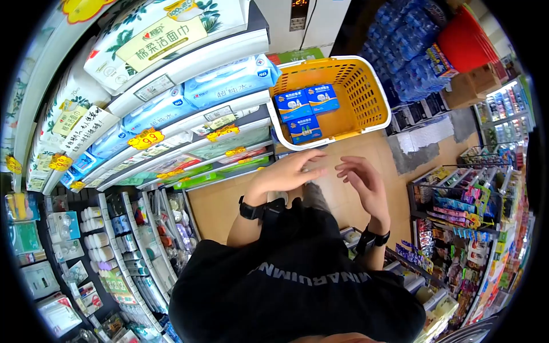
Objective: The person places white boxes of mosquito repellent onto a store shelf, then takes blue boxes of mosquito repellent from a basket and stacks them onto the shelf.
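My left hand (297,170) is held out in front of my body, its fingers stretched and nothing visible in it. Facing it, my right hand (364,178) has loosely curved fingers spread apart and is empty. A gap separates the two hands. Just beyond them is a yellow shopping basket (361,94) with a white rim. Inside, toward its left side, lie a blue box (292,107), a second blue box (323,98) beside it, and a third blue box (304,130) nearer to me. Neither hand touches the boxes.
Shelves on the left carry blue wipes packs (229,82) and white tissue packs (166,43). Blue-wrapped bottles (409,51) and red buckets (466,40) stand at the back right. A rack of small packaged goods (457,200) is on the right, above the tiled floor (372,151).
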Demonstrator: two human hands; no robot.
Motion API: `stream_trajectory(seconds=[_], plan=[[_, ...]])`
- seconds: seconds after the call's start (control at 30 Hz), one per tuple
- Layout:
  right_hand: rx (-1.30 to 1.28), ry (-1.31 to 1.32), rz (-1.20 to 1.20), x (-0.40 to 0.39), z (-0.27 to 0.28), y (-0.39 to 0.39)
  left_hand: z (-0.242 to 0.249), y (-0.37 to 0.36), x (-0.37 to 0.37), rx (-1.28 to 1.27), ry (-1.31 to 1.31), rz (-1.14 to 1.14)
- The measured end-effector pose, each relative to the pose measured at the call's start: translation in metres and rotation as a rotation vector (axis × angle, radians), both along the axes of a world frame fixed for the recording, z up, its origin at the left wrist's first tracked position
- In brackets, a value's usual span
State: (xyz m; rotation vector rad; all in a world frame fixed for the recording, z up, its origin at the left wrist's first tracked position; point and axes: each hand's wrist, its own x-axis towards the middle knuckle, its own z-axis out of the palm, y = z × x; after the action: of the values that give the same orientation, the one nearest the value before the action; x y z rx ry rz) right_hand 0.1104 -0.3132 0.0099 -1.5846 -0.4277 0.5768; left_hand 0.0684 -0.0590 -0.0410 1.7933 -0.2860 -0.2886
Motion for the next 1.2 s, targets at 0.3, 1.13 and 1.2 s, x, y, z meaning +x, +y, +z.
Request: stream_trajectory(seconds=[0.3, 1.13, 1.2], plan=[[-0.091, -0.025, 0.168, 0.143, -0.101, 0.021, -0.090, -0.004, 0.098, -0.253, 0.242, 0.603], [-0.550, 0.945, 0.726, 0.318, -0.273, 0.092, -0.141, 0.015, 0.191, 0.108, 0.926, 0.620], [-0.576, 0.924, 0.709, 0.312, -0.272, 0.094, -0.142, 0.016, 0.192, 0.214, 0.980, 0.604]])
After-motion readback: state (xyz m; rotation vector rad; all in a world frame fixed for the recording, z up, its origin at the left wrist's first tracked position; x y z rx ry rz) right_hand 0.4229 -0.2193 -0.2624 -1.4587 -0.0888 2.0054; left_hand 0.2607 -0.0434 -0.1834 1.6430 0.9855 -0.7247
